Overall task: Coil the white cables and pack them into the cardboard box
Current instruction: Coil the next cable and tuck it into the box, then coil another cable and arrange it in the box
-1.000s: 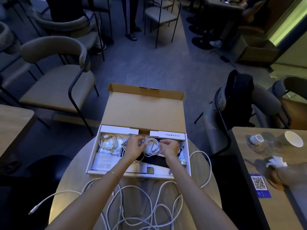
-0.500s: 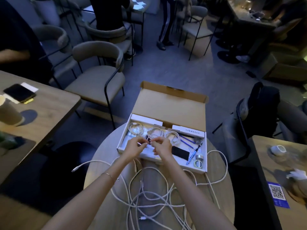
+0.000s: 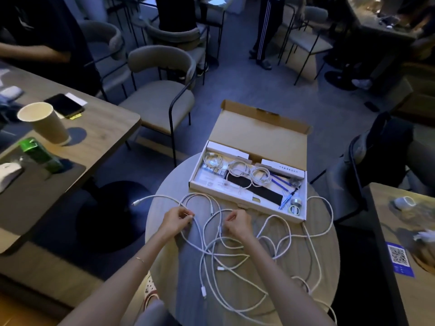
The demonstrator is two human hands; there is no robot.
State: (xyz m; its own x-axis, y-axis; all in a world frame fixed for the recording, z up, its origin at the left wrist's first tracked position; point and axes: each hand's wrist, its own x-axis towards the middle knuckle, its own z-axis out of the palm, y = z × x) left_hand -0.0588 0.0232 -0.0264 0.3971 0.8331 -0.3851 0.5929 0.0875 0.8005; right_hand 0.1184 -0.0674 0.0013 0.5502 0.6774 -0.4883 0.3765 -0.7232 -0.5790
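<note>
White cables [image 3: 237,169], seemingly three coils, inside cardboard box [image 3: 303,208]

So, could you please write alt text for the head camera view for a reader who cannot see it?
A person's left hand and right hand pinch loose white cables tangled on a round table. Beyond them, an open cardboard box holds three coiled cables.
</note>
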